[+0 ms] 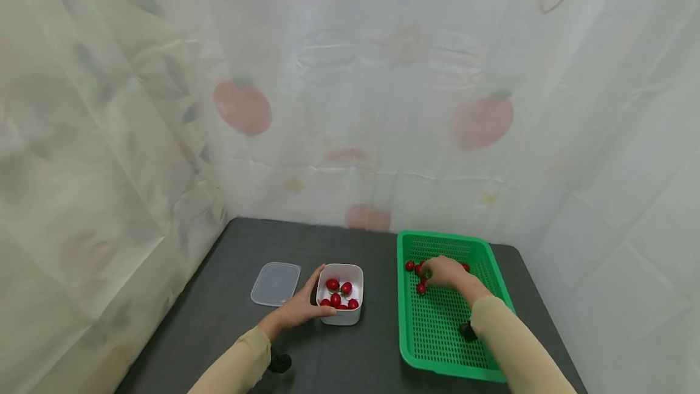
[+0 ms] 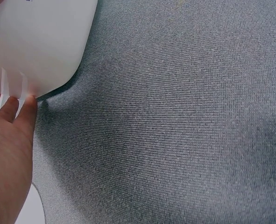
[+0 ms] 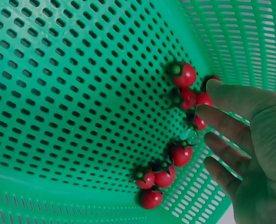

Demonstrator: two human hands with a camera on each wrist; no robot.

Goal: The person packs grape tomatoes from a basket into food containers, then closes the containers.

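My left hand holds a small white plastic container, thumb across its near side and fingers at its left side. Several cherry tomatoes lie inside it. In the left wrist view, fingertips press the wall of the container. My right hand reaches down into a green perforated basket. Seen from the right wrist, its fingers are extended and spread beside a cluster of cherry tomatoes with green stems. Thumb and forefinger are close to some tomatoes, but none is visibly gripped.
A translucent lid lies flat to the left of the container. Dark grey cloth covers the table. Behind and at both sides hang pale printed curtains. More cherry tomatoes sit along the basket wall.
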